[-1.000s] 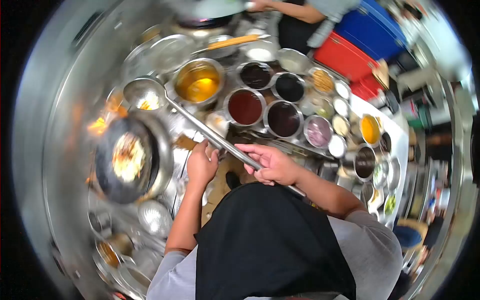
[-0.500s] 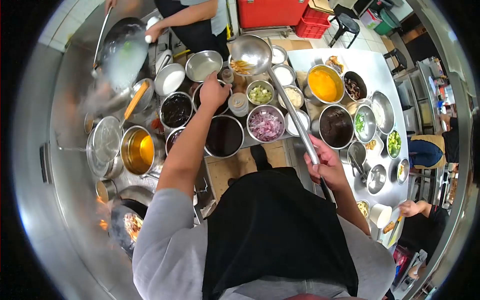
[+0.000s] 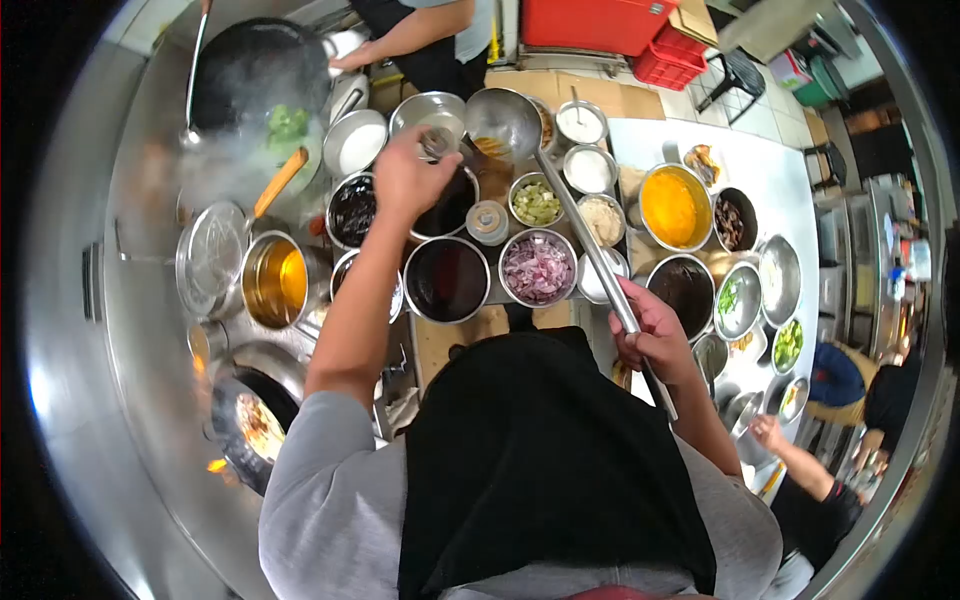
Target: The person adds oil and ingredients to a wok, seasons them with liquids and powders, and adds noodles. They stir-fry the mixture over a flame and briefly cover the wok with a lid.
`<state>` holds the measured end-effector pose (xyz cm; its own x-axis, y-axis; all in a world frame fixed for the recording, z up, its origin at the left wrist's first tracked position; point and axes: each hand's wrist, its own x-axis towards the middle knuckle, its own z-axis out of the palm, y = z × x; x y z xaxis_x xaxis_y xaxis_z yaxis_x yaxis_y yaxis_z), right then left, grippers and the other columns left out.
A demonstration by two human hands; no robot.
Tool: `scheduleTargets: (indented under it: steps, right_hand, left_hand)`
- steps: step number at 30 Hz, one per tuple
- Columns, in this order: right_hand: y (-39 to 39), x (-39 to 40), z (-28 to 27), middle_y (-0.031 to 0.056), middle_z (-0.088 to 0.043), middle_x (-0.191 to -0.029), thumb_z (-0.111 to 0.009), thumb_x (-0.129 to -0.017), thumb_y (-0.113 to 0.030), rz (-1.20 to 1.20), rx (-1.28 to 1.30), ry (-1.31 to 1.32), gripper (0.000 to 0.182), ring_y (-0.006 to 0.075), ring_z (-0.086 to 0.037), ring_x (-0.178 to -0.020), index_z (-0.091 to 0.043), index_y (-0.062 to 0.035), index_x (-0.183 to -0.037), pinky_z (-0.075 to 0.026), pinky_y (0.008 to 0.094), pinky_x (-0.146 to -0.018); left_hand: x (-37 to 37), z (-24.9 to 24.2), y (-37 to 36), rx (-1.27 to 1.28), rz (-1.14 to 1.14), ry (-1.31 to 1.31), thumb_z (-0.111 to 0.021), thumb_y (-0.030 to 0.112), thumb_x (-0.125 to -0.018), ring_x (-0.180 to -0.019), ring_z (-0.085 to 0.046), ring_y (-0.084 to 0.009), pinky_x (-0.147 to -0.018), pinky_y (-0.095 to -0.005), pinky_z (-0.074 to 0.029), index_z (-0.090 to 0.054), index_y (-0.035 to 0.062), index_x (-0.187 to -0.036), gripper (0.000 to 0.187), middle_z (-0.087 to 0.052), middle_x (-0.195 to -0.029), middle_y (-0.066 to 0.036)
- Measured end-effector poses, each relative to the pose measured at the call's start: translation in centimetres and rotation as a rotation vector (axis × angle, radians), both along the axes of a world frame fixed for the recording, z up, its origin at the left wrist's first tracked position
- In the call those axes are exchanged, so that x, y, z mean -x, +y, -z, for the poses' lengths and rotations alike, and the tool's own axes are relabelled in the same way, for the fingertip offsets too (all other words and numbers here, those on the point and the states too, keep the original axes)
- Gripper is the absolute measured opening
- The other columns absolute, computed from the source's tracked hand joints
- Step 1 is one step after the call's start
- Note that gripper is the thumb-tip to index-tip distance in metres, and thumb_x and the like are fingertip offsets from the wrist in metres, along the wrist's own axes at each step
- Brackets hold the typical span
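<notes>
My left hand (image 3: 408, 175) is closed around a small clear jar (image 3: 437, 143), held above the rim of a metal bowl of pale liquid (image 3: 440, 104). Beneath this hand is a pot of dark sauce (image 3: 447, 203). A similar lidded clear jar (image 3: 488, 222) stands beside it. My right hand (image 3: 652, 332) grips the handle of a long steel ladle (image 3: 508, 118). The ladle's bowl rests over the far containers, with some yellow-brown food (image 3: 492, 147) showing at it. Below the handle are bowls of chopped onion (image 3: 538, 268) and diced green vegetable (image 3: 536, 202).
At left, a co-worker's hand (image 3: 352, 55) holds a steaming wok (image 3: 255, 75). Another wok (image 3: 250, 425) sits over flame nearby. A pot of orange oil (image 3: 275, 282) stands between them. A white table (image 3: 640, 140) at right carries several bowls; another person's hand (image 3: 768, 432) reaches there.
My left hand has taken the small jar from among the pots and moved it slightly left. The ladle stays in my right hand. The co-worker's far wok has shifted, with greens now toward its near edge.
</notes>
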<state>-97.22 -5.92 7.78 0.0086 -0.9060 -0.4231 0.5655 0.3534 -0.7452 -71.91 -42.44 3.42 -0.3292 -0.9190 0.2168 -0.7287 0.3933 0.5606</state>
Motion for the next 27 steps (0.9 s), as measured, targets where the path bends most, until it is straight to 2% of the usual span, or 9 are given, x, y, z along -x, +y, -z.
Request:
scheduleTargets:
  steps: [1, 3, 5, 9, 13, 15, 17, 18, 27]
  right_hand:
    - [-0.7, 0.4, -0.5, 0.0061, -0.059, -0.105, -0.057, -0.081, 0.010, -0.035, -0.009, 0.005, 0.091, 0.0090, -0.051, -0.060, -0.034, -0.0070, -0.167, -0.044, 0.0248, -0.049]
    - [-2.5, 1.0, -1.8, 0.0061, -0.060, -0.105, -0.057, -0.082, 0.009, -0.131, -0.069, 0.181, 0.090, 0.0085, -0.051, -0.061, -0.035, -0.0063, -0.167, -0.044, 0.0247, -0.051]
    - [-4.5, 1.7, -2.5, 0.0066, -0.060, -0.105, -0.056, -0.083, 0.010, -0.233, -0.065, 0.220, 0.089, 0.0075, -0.049, -0.060, -0.034, -0.0056, -0.168, -0.043, 0.0235, -0.053]
    - [-7.9, 1.7, -2.6, 0.0059, -0.059, -0.104, -0.054, -0.082, 0.014, -0.384, -0.080, 0.262, 0.090, 0.0070, -0.050, -0.059, -0.034, -0.0057, -0.168, -0.042, 0.0219, -0.052]
    - [-10.1, 1.2, -2.5, 0.0051, -0.059, -0.103, -0.052, -0.080, 0.016, -0.495, -0.135, 0.333, 0.093, 0.0071, -0.051, -0.059, -0.035, -0.0074, -0.168, -0.043, 0.0220, -0.051]
    - [-10.7, 1.0, -2.5, 0.0050, -0.059, -0.103, -0.053, -0.079, 0.017, -0.515, -0.153, 0.342, 0.095, 0.0072, -0.052, -0.059, -0.035, -0.0082, -0.168, -0.043, 0.0221, -0.051]
    - [-11.1, 0.8, -2.6, 0.0048, -0.059, -0.103, -0.053, -0.079, 0.017, -0.544, -0.167, 0.414, 0.094, 0.0070, -0.052, -0.059, -0.036, -0.0077, -0.168, -0.043, 0.0220, -0.051]
    - [-11.1, 0.7, -2.6, 0.0048, -0.059, -0.103, -0.053, -0.079, 0.017, -0.550, -0.166, 0.416, 0.094, 0.0070, -0.052, -0.059, -0.036, -0.0077, -0.168, -0.043, 0.0220, -0.051]
    - [-11.3, 1.1, -2.6, 0.0089, -0.059, -0.104, -0.054, -0.079, 0.013, -0.515, -0.155, 0.325, 0.090, 0.0078, -0.052, -0.057, -0.038, -0.0041, -0.166, -0.043, 0.0220, -0.050]
  left_hand:
    - [-1.8, -2.5, 1.1, 0.117, -0.041, 0.069, -0.093, 0.035, -0.076, -0.103, -0.075, -0.0363, -0.091, -0.0444, -0.059, -0.073, 0.0028, -0.126, 0.063, -0.078, -0.113, -0.021]
    - [-4.5, -6.4, 3.1, 0.048, -0.134, 0.285, -0.097, 0.028, -0.073, -0.094, -0.075, -0.0288, -0.087, -0.0398, -0.059, -0.073, -0.0013, -0.124, 0.064, -0.079, -0.107, -0.016]
    - [-7.0, -6.2, 3.4, -0.076, -0.148, 0.502, -0.098, 0.026, -0.074, -0.092, -0.074, -0.0230, -0.087, -0.0373, -0.058, -0.074, -0.0030, -0.120, 0.060, -0.079, -0.106, -0.017]
    - [-12.6, -2.0, 5.1, 0.016, -0.275, 0.405, -0.097, 0.025, -0.075, -0.095, -0.075, -0.0259, -0.090, -0.0385, -0.058, -0.073, -0.0048, -0.119, 0.058, -0.079, -0.108, -0.019]
    - [-16.1, -2.3, 9.7, -0.058, -0.333, 0.384, -0.096, 0.022, -0.077, -0.102, -0.076, -0.0290, -0.093, -0.0390, -0.058, -0.071, -0.0074, -0.124, 0.061, -0.078, -0.111, -0.023]
    - [-17.3, -2.5, 11.9, -0.023, -0.349, 0.314, -0.095, 0.020, -0.077, -0.099, -0.076, -0.0278, -0.092, -0.0377, -0.059, -0.071, -0.0071, -0.125, 0.060, -0.078, -0.110, -0.021]
    - [-18.2, -2.6, 13.7, -0.244, -0.442, 0.367, -0.095, 0.017, -0.077, -0.096, -0.077, -0.0250, -0.090, -0.0365, -0.059, -0.071, -0.0054, -0.125, 0.058, -0.079, -0.108, -0.018]
    - [-18.9, -1.2, 14.4, -0.243, -0.450, 0.390, -0.094, 0.015, -0.078, -0.093, -0.077, -0.0226, -0.088, -0.0358, -0.059, -0.071, -0.0043, -0.126, 0.056, -0.080, -0.107, -0.015]
    - [-20.2, 0.1, 18.0, -0.325, -0.464, 0.458, -0.092, 0.016, -0.080, -0.095, -0.077, -0.0233, -0.089, -0.0374, -0.059, -0.071, -0.0042, -0.127, 0.055, -0.080, -0.107, -0.016]
